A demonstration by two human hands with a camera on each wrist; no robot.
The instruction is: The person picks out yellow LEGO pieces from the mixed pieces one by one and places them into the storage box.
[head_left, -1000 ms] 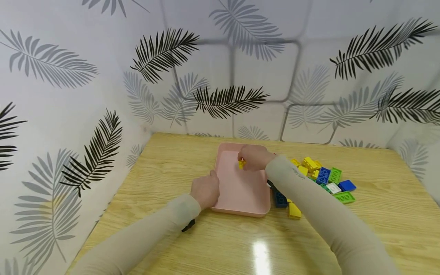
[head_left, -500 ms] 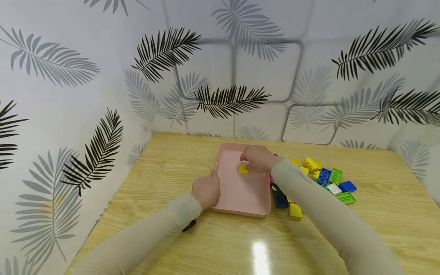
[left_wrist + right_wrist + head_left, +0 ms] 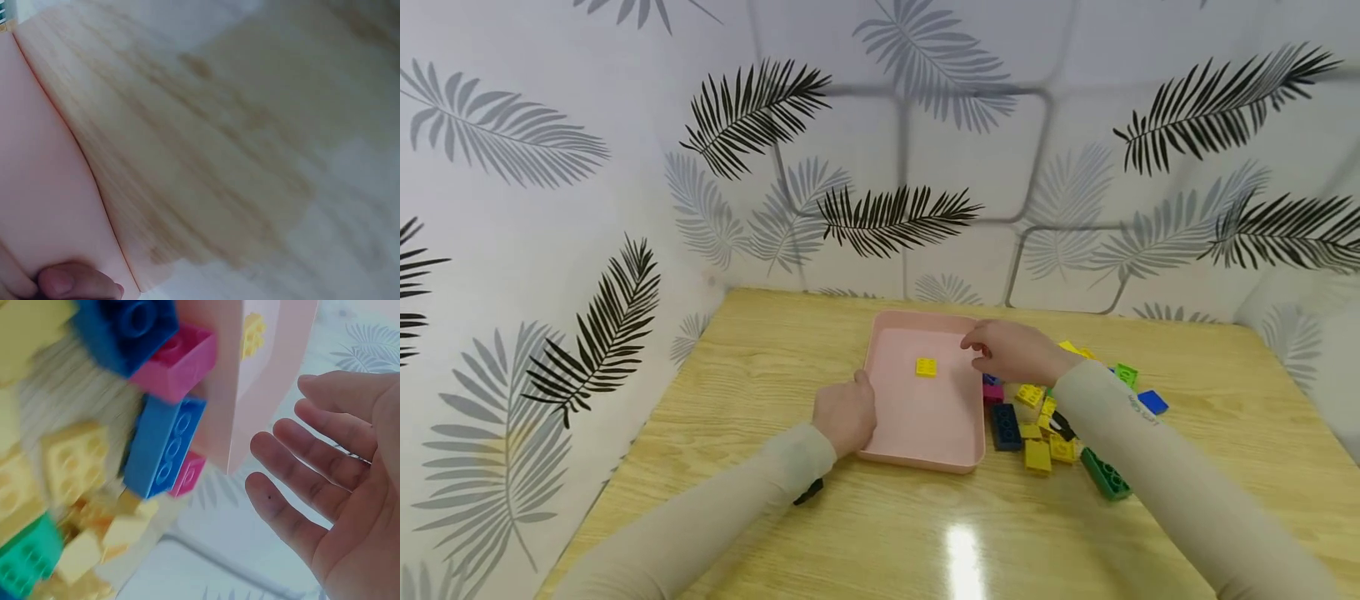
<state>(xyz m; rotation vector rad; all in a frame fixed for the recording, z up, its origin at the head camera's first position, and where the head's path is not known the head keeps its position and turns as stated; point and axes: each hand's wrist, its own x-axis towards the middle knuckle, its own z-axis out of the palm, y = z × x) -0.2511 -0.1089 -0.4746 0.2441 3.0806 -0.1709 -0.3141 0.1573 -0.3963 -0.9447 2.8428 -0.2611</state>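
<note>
A pink tray (image 3: 923,417) lies on the table with one yellow toy brick (image 3: 926,367) inside, studs up. My left hand (image 3: 844,417) grips the tray's left rim; in the left wrist view a fingertip (image 3: 62,279) shows against the pink wall. Over the tray's right rim is my right hand (image 3: 1018,350), its fingers spread and slightly bent with nothing between them. The right wrist view shows that bare palm facing the tray, beside a blue brick (image 3: 165,447) and a magenta brick (image 3: 178,362).
Right of the tray lies a loose pile of bricks, among them a dark blue brick (image 3: 1006,427), a yellow brick (image 3: 1037,457) and a dark green brick (image 3: 1105,475). The right forearm covers part of the pile. A leaf-patterned wall (image 3: 925,275) stands behind the table.
The right hand let go of the yellow brick inside the tray, then moved right to the tray's edge. More of the pile shows now. The left hand stayed at the rim.
</note>
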